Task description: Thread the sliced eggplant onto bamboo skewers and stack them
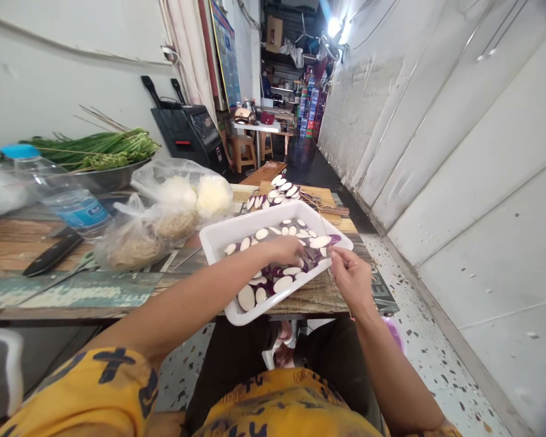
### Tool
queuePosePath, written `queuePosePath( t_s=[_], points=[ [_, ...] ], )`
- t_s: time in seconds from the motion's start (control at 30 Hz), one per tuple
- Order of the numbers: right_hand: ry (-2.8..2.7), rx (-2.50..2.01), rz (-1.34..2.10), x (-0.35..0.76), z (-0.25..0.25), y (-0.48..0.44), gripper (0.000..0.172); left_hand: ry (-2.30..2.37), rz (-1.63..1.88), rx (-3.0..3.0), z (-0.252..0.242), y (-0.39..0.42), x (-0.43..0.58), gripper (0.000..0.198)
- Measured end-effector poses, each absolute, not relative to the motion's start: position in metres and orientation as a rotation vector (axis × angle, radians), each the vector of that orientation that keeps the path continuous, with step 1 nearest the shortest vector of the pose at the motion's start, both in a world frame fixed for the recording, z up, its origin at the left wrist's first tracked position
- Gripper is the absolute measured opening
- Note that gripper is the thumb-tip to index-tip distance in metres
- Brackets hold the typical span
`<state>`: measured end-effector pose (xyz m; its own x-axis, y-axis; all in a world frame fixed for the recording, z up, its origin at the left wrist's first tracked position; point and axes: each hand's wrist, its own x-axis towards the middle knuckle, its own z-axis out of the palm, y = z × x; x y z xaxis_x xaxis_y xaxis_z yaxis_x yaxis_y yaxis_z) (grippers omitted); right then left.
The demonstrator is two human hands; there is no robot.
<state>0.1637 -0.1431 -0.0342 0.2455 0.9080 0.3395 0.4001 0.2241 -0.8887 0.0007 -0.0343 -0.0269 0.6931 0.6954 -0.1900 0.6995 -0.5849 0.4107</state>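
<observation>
My left hand (pixel 287 250) reaches down into a white plastic tray (pixel 234 315) among sliced purple eggplant (pixel 283 284) lying in water. Its fingertips are hidden among the slices, so I cannot tell whether they grip one. Over the tray's right rim, my right hand (pixel 352 276) is closed, thumb and fingertips pinching a thin wooden skewer (pixel 320 217). Eggplant slices (pixel 321 242), white with purple skin, sit on that skewer just beyond my right fingertips. Behind the tray, more skewered eggplant slices (pixel 284 187) are piled on a wooden board (pixel 327 196).
Left of the tray are plastic bags of food (pixel 175 203), a water bottle (pixel 79 206), a black-handled knife (pixel 52 252) and a metal bowl of green vegetables (pixel 113 176). A black speaker-like box (pixel 193 136) stands behind. A white wall (pixel 482 182) runs along the right.
</observation>
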Motion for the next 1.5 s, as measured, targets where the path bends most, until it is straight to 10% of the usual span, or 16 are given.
queuePosePath(
  t_s=[0.4, 1.5],
  points=[
    [-1.389, -1.288, 0.774, 0.163, -0.046, -0.166, 0.031, 0.94, 0.867, 1.18, -0.004, -0.02, -0.012, 0.014],
    [-1.314, -1.327, 0.912, 0.154, -0.044, -0.169, 0.033, 0.818, 1.157, 0.886, 0.006, -0.025, -0.006, 0.005]
  ],
)
